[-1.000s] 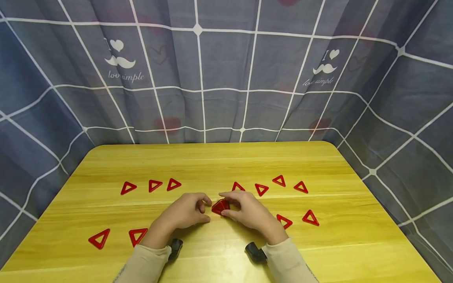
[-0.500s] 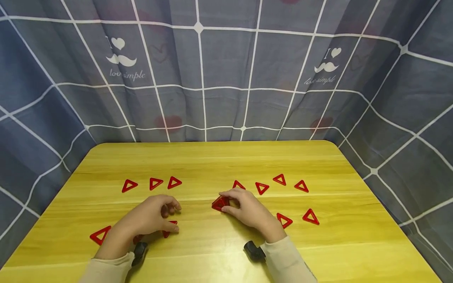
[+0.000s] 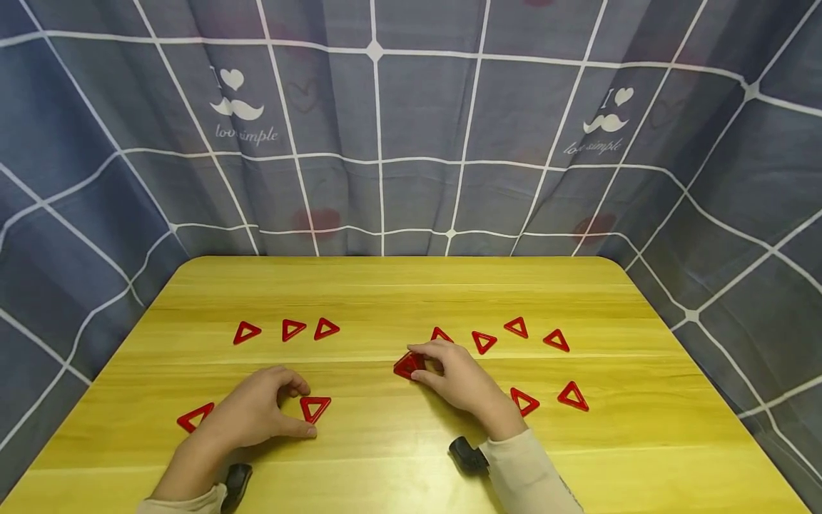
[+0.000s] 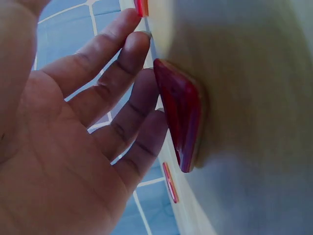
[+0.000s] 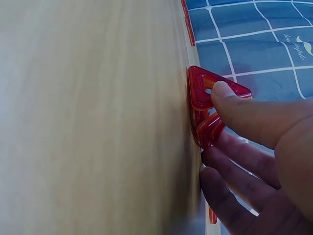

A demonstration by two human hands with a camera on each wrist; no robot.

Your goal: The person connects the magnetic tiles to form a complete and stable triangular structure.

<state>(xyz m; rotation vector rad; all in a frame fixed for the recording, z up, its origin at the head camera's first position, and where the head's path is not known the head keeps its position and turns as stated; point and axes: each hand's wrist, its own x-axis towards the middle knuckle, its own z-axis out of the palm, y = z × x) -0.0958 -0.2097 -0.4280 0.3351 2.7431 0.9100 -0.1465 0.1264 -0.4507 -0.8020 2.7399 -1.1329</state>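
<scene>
In the head view my right hand (image 3: 459,375) holds a small cluster of joined red triangle tiles (image 3: 407,365) on the table. The right wrist view shows the thumb against a tilted tile (image 5: 200,88), with the fingers behind the cluster. My left hand (image 3: 257,410) is around a single red triangle frame (image 3: 315,409) lying flat, thumb on its near side and fingers on its far side. From the left wrist, the fingers look spread and loosely bent beside that red tile (image 4: 181,115); whether the fingertips touch it I cannot tell.
Several red triangle frames lie apart on the wooden table (image 3: 385,464): a row at back left (image 3: 293,329), one partly behind the left forearm (image 3: 195,416), and more at right (image 3: 573,396). A grey checked curtain (image 3: 411,128) hangs around the table's back and sides.
My left hand has left the cluster and moved left and nearer the body, to a loose triangle. My right hand keeps holding the cluster in about the same place.
</scene>
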